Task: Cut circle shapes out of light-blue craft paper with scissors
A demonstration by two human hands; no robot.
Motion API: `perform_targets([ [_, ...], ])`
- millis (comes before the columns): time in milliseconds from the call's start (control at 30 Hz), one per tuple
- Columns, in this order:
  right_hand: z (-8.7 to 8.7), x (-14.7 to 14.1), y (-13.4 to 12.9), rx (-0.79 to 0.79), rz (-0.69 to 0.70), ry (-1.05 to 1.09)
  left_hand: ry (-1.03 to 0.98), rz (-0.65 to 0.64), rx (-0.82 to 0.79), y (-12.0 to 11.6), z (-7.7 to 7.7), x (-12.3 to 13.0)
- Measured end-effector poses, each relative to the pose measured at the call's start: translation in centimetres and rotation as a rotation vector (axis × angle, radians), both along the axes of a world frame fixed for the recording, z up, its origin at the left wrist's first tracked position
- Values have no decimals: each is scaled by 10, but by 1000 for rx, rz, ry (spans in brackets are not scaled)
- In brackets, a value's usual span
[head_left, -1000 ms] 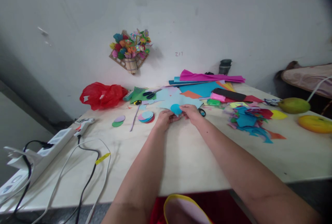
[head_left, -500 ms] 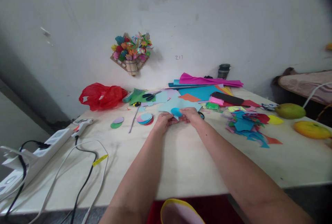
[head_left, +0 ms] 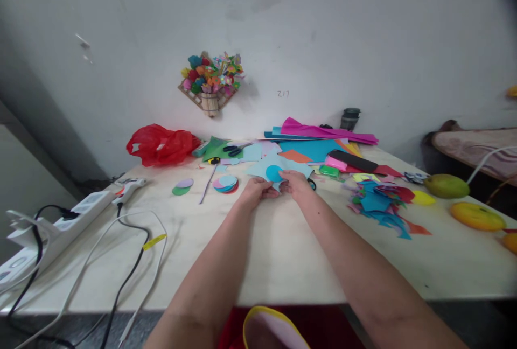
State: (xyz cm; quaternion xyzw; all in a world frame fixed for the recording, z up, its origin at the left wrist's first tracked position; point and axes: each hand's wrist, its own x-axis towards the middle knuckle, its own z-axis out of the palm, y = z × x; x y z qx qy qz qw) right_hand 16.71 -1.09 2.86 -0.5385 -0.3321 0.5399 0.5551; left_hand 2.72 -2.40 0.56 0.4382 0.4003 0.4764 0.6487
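Note:
A blue paper circle [head_left: 274, 173] is between my hands, over a light blue paper sheet [head_left: 258, 168]. My left hand [head_left: 259, 189] has its fingers closed at the circle's lower left edge. On its right edge, my right hand [head_left: 294, 183] pinches it with thumb and fingers. The fingertips partly hide the lower rim of the circle and the sheet's near edge. Just right of my right hand, a dark scissors handle [head_left: 312, 183] shows in part. A stack of coloured paper circles [head_left: 226, 183] lies to the left, with a lilac circle [head_left: 186, 182] overlapping a green circle [head_left: 181, 190] farther left.
Paper scraps [head_left: 377, 198] are heaped at right, near a green mango [head_left: 446, 186] and a yellow one [head_left: 477, 216]. Behind lie a black phone [head_left: 352, 161], scissors [head_left: 234, 150] and a red plastic bag [head_left: 162, 145]. A power strip [head_left: 72, 226] with cables occupies the left.
The blue circle has turned from a tilted, folded-looking shape to show its round face, lying flatter over the light blue sheet. Both hands stay at its edges. The camera view has shifted slightly.

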Motion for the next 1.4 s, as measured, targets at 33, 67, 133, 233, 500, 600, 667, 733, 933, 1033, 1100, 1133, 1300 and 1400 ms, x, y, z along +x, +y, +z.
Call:
perform_targets([
  [33,0,0,1,3,-9,10,-5,5,-6,0,0,0],
  [67,-1,-1,1,6,-15,18,-13,18,-9,0,0,1],
  [133,-1,-2,2,9,-23,29,-38,54,-2,0,1,1],
  [233,-1,-3,0,12,-28,40,-76,75,13,0,2,2],
  [500,0,-3,-2,17,-23,30,-174,224,-68,2,2,2],
  [600,-1,-2,-2,17,-11,16,-139,223,-60,1,2,2],
  [667,-2,-1,-3,18,-1,13,-142,207,-51,0,3,2],
  [733,-2,-1,-4,18,13,14,-172,201,-57,-1,4,1],
  [933,-3,-3,-4,27,17,18,-228,219,-100,0,4,0],
  [1033,-5,-3,-2,48,8,11,-248,216,-108,0,4,0],
  [1100,-7,-2,-1,59,-2,4,-258,212,-108,0,5,0],
  [1133,-8,-2,0,62,-6,0,-261,209,-111,0,5,0],
  [1300,-14,-2,5,85,-12,-41,-250,169,-93,1,3,-1],
  [1400,-16,-3,7,94,-6,-65,-231,156,-75,3,-2,-2],
])
